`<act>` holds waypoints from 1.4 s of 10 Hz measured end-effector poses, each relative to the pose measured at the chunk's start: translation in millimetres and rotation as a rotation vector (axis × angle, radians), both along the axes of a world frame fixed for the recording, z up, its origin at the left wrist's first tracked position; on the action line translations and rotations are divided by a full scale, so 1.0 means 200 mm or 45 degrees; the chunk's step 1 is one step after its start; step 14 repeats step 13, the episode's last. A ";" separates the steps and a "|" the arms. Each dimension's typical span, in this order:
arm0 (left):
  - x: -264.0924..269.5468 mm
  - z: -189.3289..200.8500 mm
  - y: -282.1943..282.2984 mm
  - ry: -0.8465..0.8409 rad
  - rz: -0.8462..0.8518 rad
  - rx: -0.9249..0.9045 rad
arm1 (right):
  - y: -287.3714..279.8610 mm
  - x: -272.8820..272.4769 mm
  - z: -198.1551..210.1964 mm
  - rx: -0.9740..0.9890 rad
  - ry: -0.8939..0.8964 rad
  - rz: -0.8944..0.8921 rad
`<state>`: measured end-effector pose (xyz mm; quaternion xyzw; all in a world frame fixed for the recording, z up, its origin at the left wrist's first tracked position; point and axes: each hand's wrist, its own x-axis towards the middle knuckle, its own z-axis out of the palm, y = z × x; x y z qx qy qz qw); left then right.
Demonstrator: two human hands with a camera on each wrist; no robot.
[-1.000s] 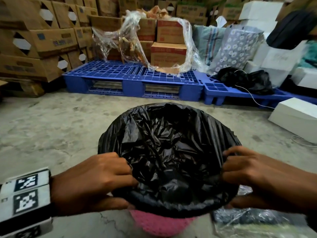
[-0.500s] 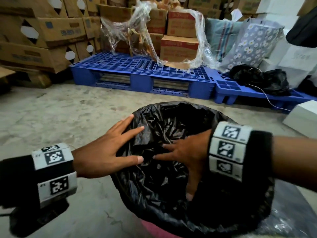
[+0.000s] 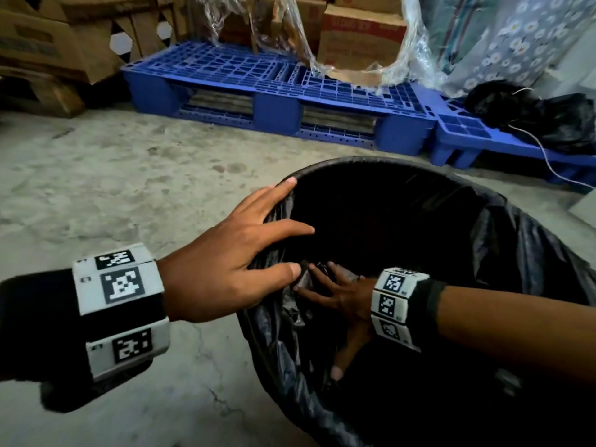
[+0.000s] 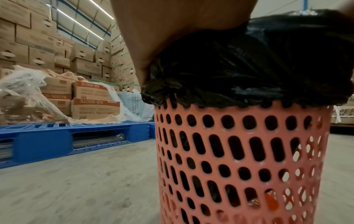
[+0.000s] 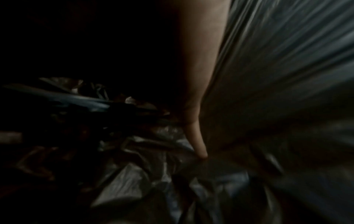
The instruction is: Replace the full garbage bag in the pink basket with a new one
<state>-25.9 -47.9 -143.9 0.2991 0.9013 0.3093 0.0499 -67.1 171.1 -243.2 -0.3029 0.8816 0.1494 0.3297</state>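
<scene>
Liner fitting, pink basket (image 4: 239, 159): black garbage bag (image 3: 503, 253) now folded over rim, skirt hanging outside perforated wall. Changed since a second ago: both hands off the near rim, where they pinched the fold; right hand (image 3: 338, 295) now sunk deep inside the basket, fingers spread and straight, pressing crumpled film toward the bottom. Left hand (image 3: 225, 269) laid flat on the near-left rim, fingers extended, steadying; grip wide on both, nothing held. Judged meaning: new bag already seated at the top, being opened out into the cavity; task near its end. Basket interior dark in right wrist view; little else legible there. Surface: bare, stained concrete floor (image 3: 129, 188). Room: warehouse, blue plastic pallets (image 3: 274, 82) behind, stacked cardboard cartons (image 4: 95, 106), loose clear wrap, another black bag (image 3: 548, 117) on the pallet at right.
</scene>
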 end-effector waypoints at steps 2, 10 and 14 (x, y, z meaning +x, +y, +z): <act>0.01 -0.02 0.00 0.006 0.001 0.086 | 0.02 0.00 0.00 -0.036 -0.009 0.002; -0.16 0.03 0.17 0.061 0.103 -0.197 | 0.74 0.30 0.94 -0.182 0.361 -0.349; 0.00 -0.04 0.12 0.271 0.337 0.065 | 0.96 0.60 0.66 -1.134 0.782 -0.694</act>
